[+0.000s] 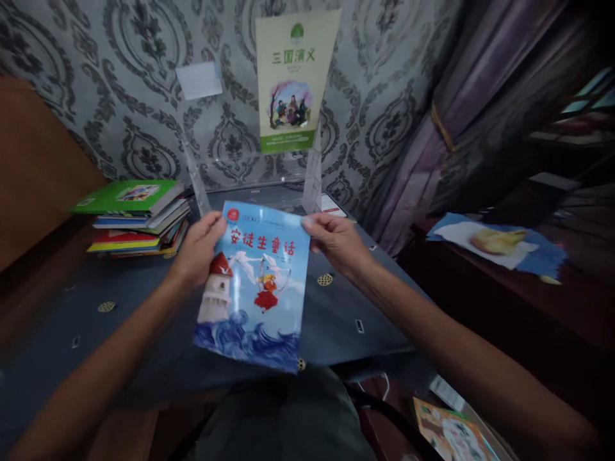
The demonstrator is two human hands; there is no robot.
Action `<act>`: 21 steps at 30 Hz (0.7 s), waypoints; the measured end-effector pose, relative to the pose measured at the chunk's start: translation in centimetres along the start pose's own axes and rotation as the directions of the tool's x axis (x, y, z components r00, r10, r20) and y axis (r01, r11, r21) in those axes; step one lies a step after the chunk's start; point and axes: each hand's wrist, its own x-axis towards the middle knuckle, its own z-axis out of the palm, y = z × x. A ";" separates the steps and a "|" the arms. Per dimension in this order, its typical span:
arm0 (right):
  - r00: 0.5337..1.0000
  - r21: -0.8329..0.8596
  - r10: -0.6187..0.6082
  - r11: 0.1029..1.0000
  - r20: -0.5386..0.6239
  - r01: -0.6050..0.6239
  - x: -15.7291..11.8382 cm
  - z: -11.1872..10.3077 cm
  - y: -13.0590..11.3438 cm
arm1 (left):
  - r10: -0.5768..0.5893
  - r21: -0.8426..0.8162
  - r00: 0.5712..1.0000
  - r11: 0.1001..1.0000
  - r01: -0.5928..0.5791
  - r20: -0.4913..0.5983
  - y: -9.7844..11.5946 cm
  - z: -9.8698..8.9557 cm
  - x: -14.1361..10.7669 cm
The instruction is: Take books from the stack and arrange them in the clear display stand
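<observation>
Grey patterned wallpaper [148, 25] rises behind a dark-covered table [129, 282]. Held up above the table, its lower end toward the near edge, is the blue book [254, 291], front cover facing the wearer. The left hand [199, 246] pinches it close to its upper left corner, and the right hand [339, 240] has the upper right corner between thumb and fingers, so both are grasping. Beyond it, near the middle of the table's far edge, is a clear stand [312, 182]; the cream book [291, 80] is upright at its right end, with a white card [199, 81] up at the left. A pile [132, 224] of books lies by the far left corner, a green one on top, neither hand on it. Judging by this, matters look partway along: the cream book is up on the stand, the blue book is in hand before it, and whether the pile needs any handling cannot be told. Farther out, a tied curtain [423, 134] hangs past the right edge, and an orange book [446, 429] lies below the near right corner.
</observation>
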 end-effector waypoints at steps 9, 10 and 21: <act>0.968 -0.208 0.231 0.956 0.094 -0.208 5.0 2.8 10.8 | -0.358 0.119 0.927 0.921 0.371 -0.114 -9.4 -3.1 -0.5; 0.968 -0.241 0.232 0.949 0.099 -0.203 5.3 2.7 11.1 | -0.357 0.179 0.927 0.910 0.374 -0.118 -9.4 -3.5 -0.3; 0.988 -0.640 0.117 0.768 0.104 -0.024 5.2 1.5 10.6 | 0.072 0.957 0.971 0.167 -0.238 0.228 -9.7 -3.4 -0.9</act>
